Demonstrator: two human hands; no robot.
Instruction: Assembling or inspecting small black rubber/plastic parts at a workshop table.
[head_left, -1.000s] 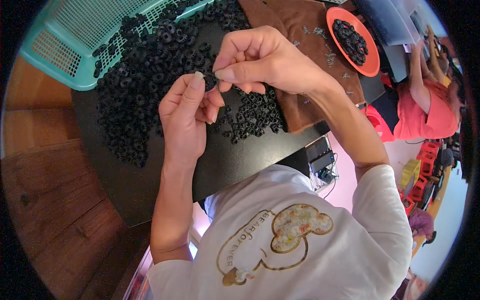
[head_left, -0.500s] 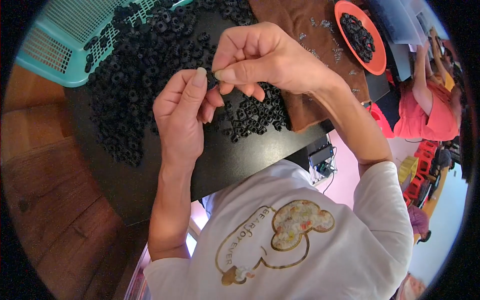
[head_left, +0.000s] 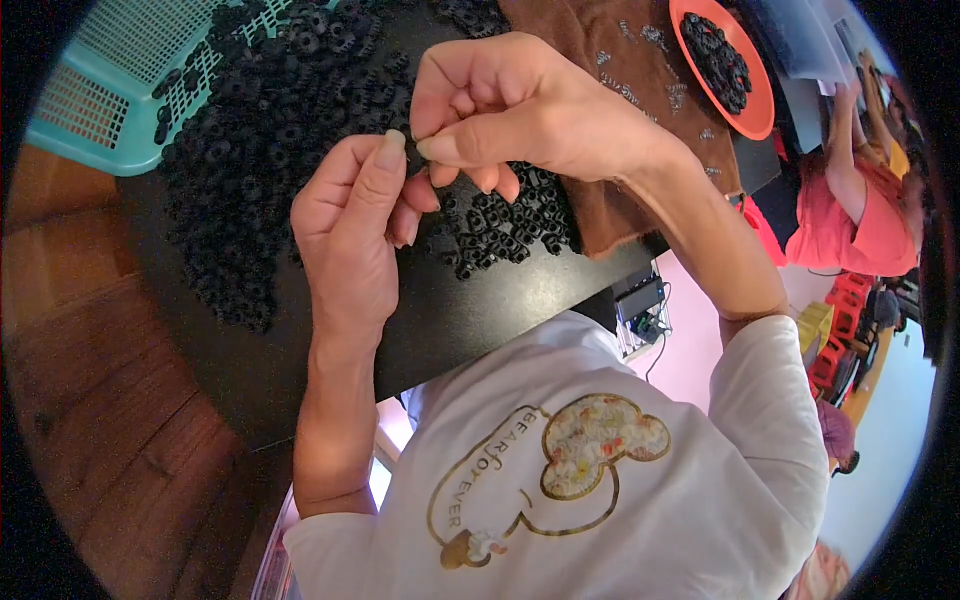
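Observation:
My left hand and my right hand meet above the dark table, thumbs and fingers pinched close together. A small black plastic part shows only as a dark bit between the fingertips, mostly hidden. My left fingers are closed on it. What my right fingertips pinch against it is too small to make out. Just below the hands lies a spread of small black square pieces. Left of them a large heap of black round toothed parts covers the table.
A teal plastic basket stands at the far left. Small metal springs lie on a brown cloth. Beyond it sits an orange bowl of black parts. Another person in a red top is at the right. The table's near edge borders my body.
Both hands appear slightly farther left, still pinched together at the fingertips. The whole view has shifted a little as well. Nothing has visibly been let go.

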